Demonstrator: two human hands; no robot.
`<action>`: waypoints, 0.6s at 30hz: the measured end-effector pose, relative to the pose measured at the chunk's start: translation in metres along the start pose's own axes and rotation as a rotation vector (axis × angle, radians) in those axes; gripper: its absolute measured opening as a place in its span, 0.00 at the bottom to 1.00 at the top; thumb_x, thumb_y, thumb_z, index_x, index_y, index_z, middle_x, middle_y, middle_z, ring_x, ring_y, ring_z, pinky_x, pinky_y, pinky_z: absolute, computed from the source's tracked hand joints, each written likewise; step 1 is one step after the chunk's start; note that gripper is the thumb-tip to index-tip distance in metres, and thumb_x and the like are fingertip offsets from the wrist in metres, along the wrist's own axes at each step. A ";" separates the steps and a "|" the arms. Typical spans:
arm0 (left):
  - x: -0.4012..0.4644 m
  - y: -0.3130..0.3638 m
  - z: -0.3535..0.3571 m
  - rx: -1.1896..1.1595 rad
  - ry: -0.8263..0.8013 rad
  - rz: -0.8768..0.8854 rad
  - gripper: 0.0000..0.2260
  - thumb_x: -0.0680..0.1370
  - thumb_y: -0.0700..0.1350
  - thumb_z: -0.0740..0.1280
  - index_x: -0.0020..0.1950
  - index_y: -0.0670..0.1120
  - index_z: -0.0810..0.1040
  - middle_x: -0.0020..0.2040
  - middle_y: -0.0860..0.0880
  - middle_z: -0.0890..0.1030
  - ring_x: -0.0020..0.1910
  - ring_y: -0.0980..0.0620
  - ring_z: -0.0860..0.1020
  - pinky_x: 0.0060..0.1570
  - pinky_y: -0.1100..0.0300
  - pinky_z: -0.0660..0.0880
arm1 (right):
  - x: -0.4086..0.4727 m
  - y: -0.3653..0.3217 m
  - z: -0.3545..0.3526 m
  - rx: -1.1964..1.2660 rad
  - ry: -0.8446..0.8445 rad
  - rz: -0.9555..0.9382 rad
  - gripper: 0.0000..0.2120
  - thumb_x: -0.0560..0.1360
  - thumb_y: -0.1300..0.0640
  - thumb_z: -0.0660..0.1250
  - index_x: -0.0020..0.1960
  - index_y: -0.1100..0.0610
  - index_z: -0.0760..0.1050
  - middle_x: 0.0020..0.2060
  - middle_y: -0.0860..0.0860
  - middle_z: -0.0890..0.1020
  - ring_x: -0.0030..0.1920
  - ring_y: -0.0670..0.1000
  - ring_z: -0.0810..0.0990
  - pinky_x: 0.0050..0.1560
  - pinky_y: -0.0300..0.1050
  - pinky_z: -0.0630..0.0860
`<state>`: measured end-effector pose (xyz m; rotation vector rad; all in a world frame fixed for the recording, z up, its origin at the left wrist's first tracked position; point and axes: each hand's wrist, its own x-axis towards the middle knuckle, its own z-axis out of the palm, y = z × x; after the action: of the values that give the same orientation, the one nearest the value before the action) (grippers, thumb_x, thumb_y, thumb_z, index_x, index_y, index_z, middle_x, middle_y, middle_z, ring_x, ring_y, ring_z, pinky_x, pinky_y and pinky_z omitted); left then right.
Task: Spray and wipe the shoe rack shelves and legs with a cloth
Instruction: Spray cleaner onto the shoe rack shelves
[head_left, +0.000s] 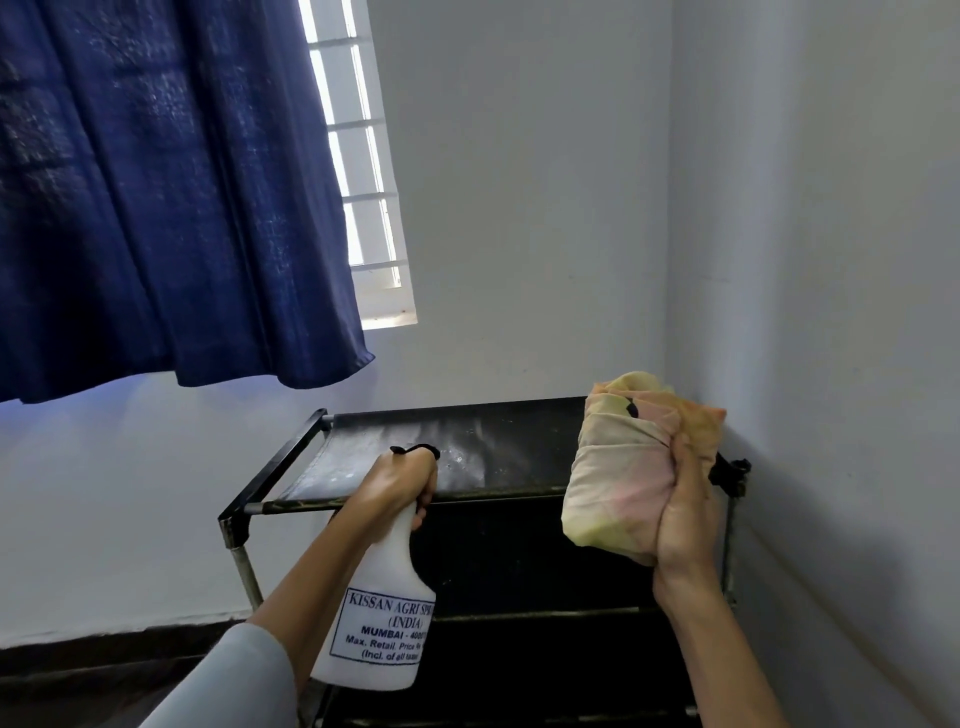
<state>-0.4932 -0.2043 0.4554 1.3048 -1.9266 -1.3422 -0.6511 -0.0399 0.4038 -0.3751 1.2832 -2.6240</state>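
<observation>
The left hand (397, 486) is gripping the neck of a white spray bottle (382, 613), fingers curled round the trigger under its black nozzle, which is pointing away from the person at the top shelf (415, 457) of the black shoe rack (519, 571). The rack is standing in the corner of the room, its long axis running left to right across the view. The top shelf is showing pale streaks and droplets just beyond the nozzle, so it is probably already wetted there.

The right hand (685, 514) is clutching a bunched yellowish cloth (628, 467), fingers wrapped round its lower folds, holding it up above the right end of the top shelf, seemingly clear of the surface. By my reading, the wipe is coming next: the cloth hand is nearer the right end, while the wet patch is lying to its left, toward the bottle. The lower shelves (519, 616) are sitting below, in shadow.
</observation>
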 end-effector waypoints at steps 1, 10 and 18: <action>0.000 0.003 0.002 -0.011 -0.032 -0.001 0.06 0.69 0.39 0.58 0.33 0.42 0.72 0.31 0.43 0.72 0.28 0.48 0.68 0.24 0.63 0.65 | 0.001 -0.002 -0.001 -0.004 0.001 -0.017 0.10 0.79 0.48 0.60 0.48 0.51 0.77 0.43 0.46 0.81 0.35 0.37 0.81 0.32 0.30 0.74; -0.001 0.015 0.022 -0.177 -0.111 0.113 0.31 0.72 0.70 0.56 0.42 0.41 0.78 0.37 0.42 0.81 0.35 0.47 0.78 0.33 0.58 0.75 | 0.007 -0.017 -0.011 0.028 0.032 -0.036 0.10 0.78 0.47 0.61 0.45 0.52 0.78 0.42 0.46 0.81 0.37 0.39 0.81 0.35 0.32 0.76; -0.010 0.023 0.040 -0.187 0.064 0.204 0.44 0.61 0.81 0.43 0.33 0.42 0.75 0.30 0.42 0.79 0.29 0.47 0.77 0.37 0.52 0.78 | 0.011 -0.022 -0.022 0.004 0.067 -0.002 0.14 0.79 0.45 0.60 0.54 0.54 0.77 0.45 0.46 0.81 0.39 0.40 0.80 0.33 0.30 0.75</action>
<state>-0.5303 -0.1745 0.4607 1.0199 -1.7888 -1.3249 -0.6701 -0.0134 0.4094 -0.2896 1.2983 -2.6615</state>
